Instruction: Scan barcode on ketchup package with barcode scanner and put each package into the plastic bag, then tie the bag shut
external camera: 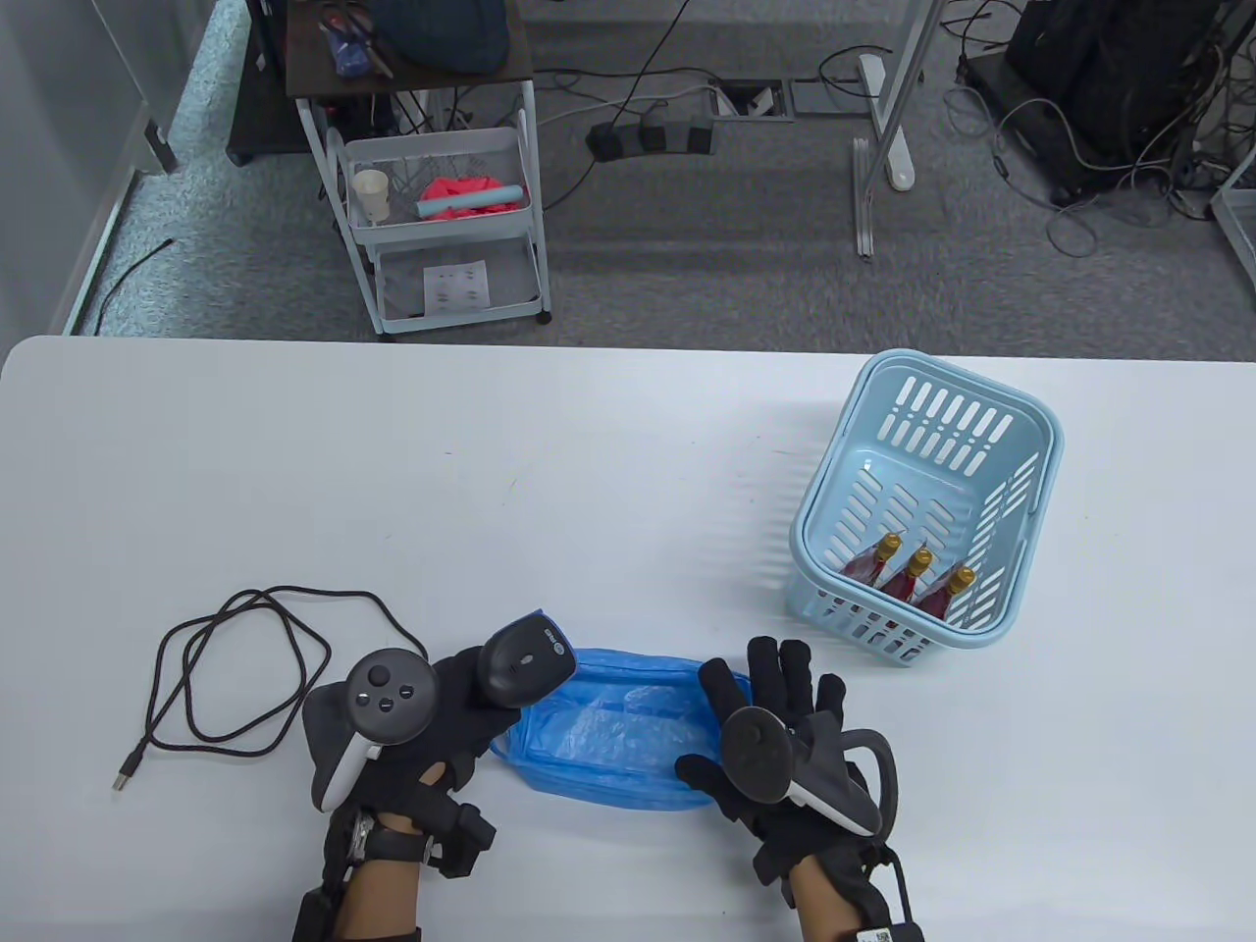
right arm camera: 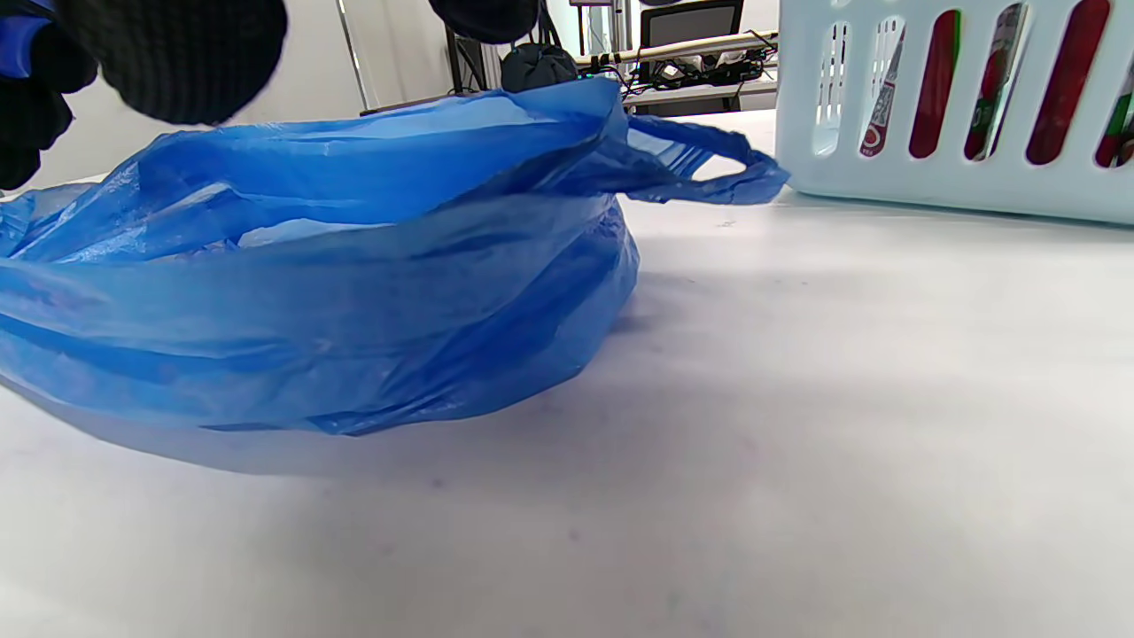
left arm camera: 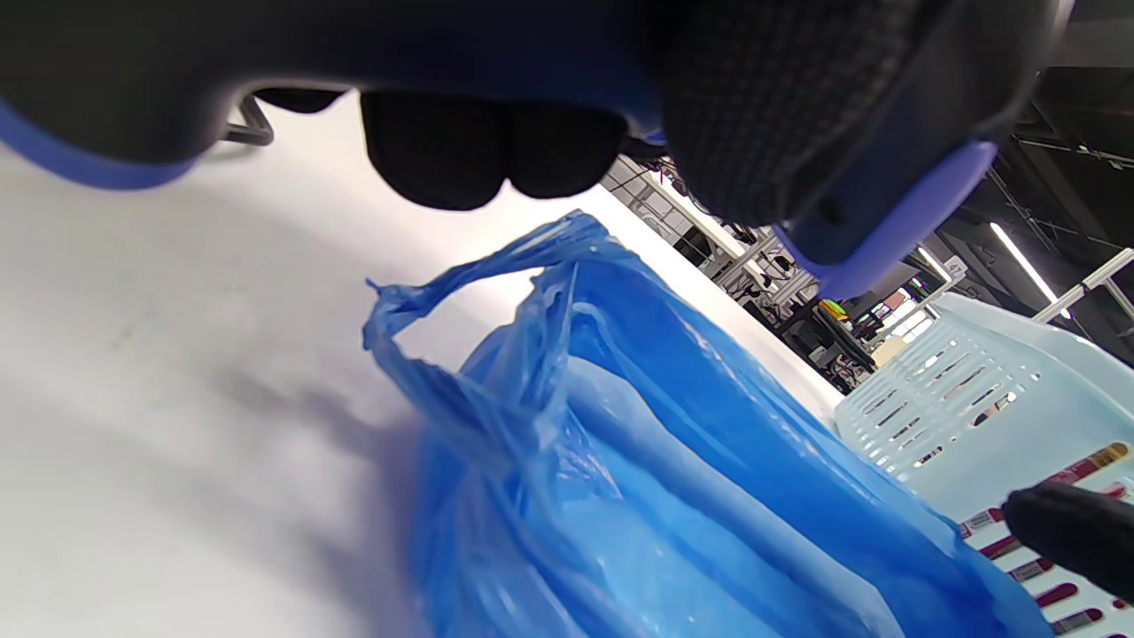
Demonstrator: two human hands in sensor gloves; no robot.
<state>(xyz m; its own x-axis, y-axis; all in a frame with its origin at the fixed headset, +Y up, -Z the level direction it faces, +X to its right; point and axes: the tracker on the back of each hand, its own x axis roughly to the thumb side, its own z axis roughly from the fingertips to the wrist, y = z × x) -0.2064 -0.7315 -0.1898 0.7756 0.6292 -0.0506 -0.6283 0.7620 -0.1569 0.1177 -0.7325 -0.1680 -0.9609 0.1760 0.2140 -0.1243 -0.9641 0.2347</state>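
Blue plastic bag [external camera: 613, 731] lying slack on the counter [external camera: 589, 471], near edge, between the two hands. Left hand [external camera: 432, 726] wrapped round the scanner [external camera: 523, 662], grip closed on it, scanner head just over the bag's left end. Right hand [external camera: 775, 726] spread flat, fingers straight, resting at the bag's right end, holding nothing. Three ketchup packages [external camera: 913, 579] upright in the basket [external camera: 927, 500], far right of the bag, none scanned or bagged yet by the look of it. Scanner cable [external camera: 235, 677] looped loose on the left.

Likely trouble from here: bag mouth sagging shut once released, being thin and limp, so a package could snag on the rim or slide off onto the counter. Cable could drag or catch as the scanner swings toward the basket. Packages standing close together, so lifting one might topple its neighbours. Barcode side not visible from here; may need turning before a read.
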